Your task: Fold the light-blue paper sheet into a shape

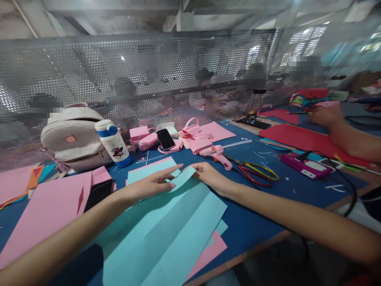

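A light blue paper sheet with lengthwise creases lies on the blue table in front of me, over other blue and pink sheets. My left hand rests flat on its far end, fingers stretched out toward the top corner. My right hand pinches the folded far edge of the same sheet, lifting a narrow flap. Just beyond my right hand lie a pink glue gun and scissors with red and yellow handles.
Pink paper sheets lie at left beside a white backpack and a white-and-blue bottle. A phone rests among pink paper pieces. Another person's arm lies at right over red paper. A perforated metal screen closes the back.
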Available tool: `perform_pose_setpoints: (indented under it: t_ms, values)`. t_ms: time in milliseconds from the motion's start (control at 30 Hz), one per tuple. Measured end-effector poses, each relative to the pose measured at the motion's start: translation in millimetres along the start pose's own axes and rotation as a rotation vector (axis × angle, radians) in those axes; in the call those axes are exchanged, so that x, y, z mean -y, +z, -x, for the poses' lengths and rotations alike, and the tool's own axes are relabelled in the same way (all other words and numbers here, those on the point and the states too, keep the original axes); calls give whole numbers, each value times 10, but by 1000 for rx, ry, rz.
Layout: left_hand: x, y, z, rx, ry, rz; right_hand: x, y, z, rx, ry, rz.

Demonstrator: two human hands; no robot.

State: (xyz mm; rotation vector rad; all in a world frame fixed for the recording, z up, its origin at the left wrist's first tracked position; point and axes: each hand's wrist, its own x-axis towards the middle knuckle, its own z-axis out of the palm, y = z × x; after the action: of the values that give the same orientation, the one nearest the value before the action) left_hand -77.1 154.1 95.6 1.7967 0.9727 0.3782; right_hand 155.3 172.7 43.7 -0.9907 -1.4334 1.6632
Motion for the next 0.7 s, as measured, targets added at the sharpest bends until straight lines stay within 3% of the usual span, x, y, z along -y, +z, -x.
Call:
perform_pose_setpoints:
  t_ms: [100,233,300,433,567,633,700]
  values:
    - [60,13,7,-53,-111,92,49,55,16,3,-36,-28]
    - [96,47,52,81,-206,342,157,126,42,-23,-161,14]
    - [90,41,81,99,-223,359,242,148,58,-43,-231,67]
    - [-43,-64,148,-32,-140,81,491,168,98,-3,-343,242]
    - [-331,-209,290,-178,-8,-245,764,214,162,-13,-648,520]
    - [-475,-242,393,-376,129,-576,860,254,201,-56,-776,574]
    - [-573,-233,492,-650,285,-941,911,296,237,-113,-844,582]
